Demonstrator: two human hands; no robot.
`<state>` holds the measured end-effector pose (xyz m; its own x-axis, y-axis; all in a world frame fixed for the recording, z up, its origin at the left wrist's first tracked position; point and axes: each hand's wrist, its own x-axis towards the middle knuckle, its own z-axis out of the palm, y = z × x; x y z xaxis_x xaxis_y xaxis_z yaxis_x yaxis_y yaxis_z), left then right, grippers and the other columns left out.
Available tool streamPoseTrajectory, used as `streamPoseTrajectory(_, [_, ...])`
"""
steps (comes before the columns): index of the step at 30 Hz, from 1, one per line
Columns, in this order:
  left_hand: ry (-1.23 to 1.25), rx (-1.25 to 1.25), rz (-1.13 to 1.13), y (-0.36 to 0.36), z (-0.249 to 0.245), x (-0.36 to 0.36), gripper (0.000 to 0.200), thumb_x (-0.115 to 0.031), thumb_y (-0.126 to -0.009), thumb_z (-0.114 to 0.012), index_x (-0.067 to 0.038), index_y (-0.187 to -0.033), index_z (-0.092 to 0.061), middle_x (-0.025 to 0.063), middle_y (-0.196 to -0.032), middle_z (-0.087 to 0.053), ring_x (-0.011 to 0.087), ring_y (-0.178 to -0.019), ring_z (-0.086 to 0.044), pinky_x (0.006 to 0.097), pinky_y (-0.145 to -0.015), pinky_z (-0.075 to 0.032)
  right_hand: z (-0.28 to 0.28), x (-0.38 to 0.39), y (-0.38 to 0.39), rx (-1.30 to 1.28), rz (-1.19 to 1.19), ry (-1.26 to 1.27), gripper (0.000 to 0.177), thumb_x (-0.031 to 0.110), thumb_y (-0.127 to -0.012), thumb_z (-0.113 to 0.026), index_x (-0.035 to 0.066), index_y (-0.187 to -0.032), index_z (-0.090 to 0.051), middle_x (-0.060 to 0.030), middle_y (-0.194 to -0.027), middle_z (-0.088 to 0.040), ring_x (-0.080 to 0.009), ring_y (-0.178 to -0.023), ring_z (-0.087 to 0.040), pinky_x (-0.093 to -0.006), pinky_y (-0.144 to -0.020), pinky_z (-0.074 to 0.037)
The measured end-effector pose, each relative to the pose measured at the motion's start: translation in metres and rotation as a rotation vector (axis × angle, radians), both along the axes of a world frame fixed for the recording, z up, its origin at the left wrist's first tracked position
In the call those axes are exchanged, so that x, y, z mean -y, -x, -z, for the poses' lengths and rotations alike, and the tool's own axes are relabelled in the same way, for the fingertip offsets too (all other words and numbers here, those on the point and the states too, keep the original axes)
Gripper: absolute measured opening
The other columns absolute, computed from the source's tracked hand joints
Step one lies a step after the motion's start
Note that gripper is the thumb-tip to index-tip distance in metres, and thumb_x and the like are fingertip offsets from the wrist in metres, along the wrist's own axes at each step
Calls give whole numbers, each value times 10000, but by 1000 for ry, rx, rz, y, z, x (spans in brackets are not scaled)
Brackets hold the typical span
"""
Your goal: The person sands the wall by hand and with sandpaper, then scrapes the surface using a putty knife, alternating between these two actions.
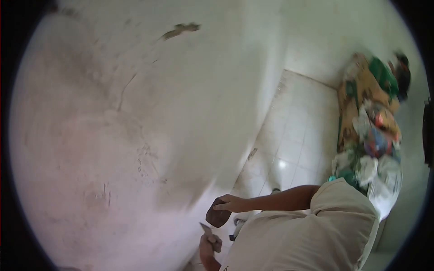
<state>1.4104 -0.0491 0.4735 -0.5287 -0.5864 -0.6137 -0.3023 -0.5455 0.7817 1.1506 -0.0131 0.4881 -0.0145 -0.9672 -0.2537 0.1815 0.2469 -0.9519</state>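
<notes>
My right hand point(230, 203) reaches out from the white sleeve and is closed on the edge of a dark brown, flat-sided piece point(218, 215) whose kind I cannot make out. Just below it, my left hand point(209, 246) is wrapped round a putty knife point(206, 229). The knife's pointed blade sticks up toward the brown piece, with a small gap between them. Both hands are in front of a pale wall point(181, 113), apart from its surface. The wall has grey smears, cracks and a dark chipped patch point(181, 30) high up.
A white tiled floor point(294, 131) runs along the foot of the wall. On the right, a heap of plastic bags point(384, 176), cardboard point(367, 86) and a green bundle point(383, 76) lies against another wall. Parts of my feet point(237, 226) show beside my shirt.
</notes>
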Motion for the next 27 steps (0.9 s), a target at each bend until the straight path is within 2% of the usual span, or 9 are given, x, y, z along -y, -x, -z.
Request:
streamPoseTrajectory(2, [-29, -126, 63, 18, 57, -17, 466, -329, -933, -286, 27, -883, -584, 180, -734, -639, 210, -525, -567, 301, -447, -444, 22, 11, 5, -143, -89, 41, 286, 251, -964, -582, 10, -1112, -621, -42, -1018, -669, -120, -908, -603, -302, -825, -496])
streamPoseTrajectory(6, [24, -441, -358, 88, 70, -63, 389, -301, -968, -428, -43, -1259, -444, 157, -1003, -664, 158, -571, -598, 247, -469, -482, 74, 20, 30, 21, -204, -58, 257, 240, -965, -577, 7, -1066, -614, -32, -956, -646, -94, -864, -574, -267, -799, -482])
streamPoseTrajectory(11, [-195, -341, -646, 195, 119, -110, 398, -404, -957, -523, -37, -1076, -622, 90, -796, -637, 166, -556, -598, 296, -483, -484, 114, -5, 89, -126, -436, -85, 244, 284, -966, -587, 40, -961, -586, 9, -771, -576, -81, -724, -545, -276, -634, -460])
streamPoseTrajectory(14, [-386, -263, -1049, 253, 108, -128, 339, -323, -984, -502, -33, -1098, -635, 62, -801, -650, 152, -436, -523, 310, -408, -446, 154, -27, 139, -65, -396, -217, 333, 304, -989, -530, 20, -1162, -543, -80, -1050, -585, -129, -893, -573, -257, -701, -481])
streamPoseTrajectory(15, [-285, -397, -1143, 267, 120, -139, 354, -315, -981, -529, -33, -1171, -626, 54, -858, -640, 134, -690, -609, 302, -588, -515, 159, -43, 156, -189, -539, -166, 388, 319, -979, -546, 7, -1209, -519, -104, -1114, -565, -159, -973, -558, -282, -786, -464])
streamPoseTrajectory(18, [97, -188, -1510, 319, 168, -153, 354, -297, -995, -512, -16, -1178, -627, 85, -963, -670, 154, -848, -627, 291, -752, -505, 156, -71, 179, -403, -868, -135, 559, 371, -947, -593, -16, -1327, -456, -158, -1285, -505, -226, -1182, -505, -337, -984, -410])
streamPoseTrajectory(21, [-6, -19, -1602, 331, 152, -166, 337, -268, -1002, -508, -2, -1179, -616, 87, -1017, -675, 181, -933, -622, 309, -821, -484, 129, -90, 157, -260, -895, -442, 597, 396, -925, -624, -2, -1339, -460, -148, -1325, -494, -215, -1231, -481, -338, -1004, -394])
streamPoseTrajectory(26, [145, 233, -1629, 343, 211, -186, 264, -243, -983, -534, 0, -1049, -611, 106, -925, -625, 194, -842, -564, 338, -754, -457, 199, -97, 166, -182, -858, -625, 457, 377, -922, -638, 32, -1211, -560, -64, -1080, -622, -150, -1000, -595, -315, -848, -469])
streamPoseTrajectory(27, [189, 296, -1668, 344, 235, -189, 269, -239, -953, -584, 14, -1038, -613, 150, -910, -639, 252, -841, -604, 366, -749, -465, 214, -100, 170, -223, -852, -654, 341, 359, -936, -619, 49, -1078, -602, 5, -848, -626, -131, -761, -603, -323, -675, -481])
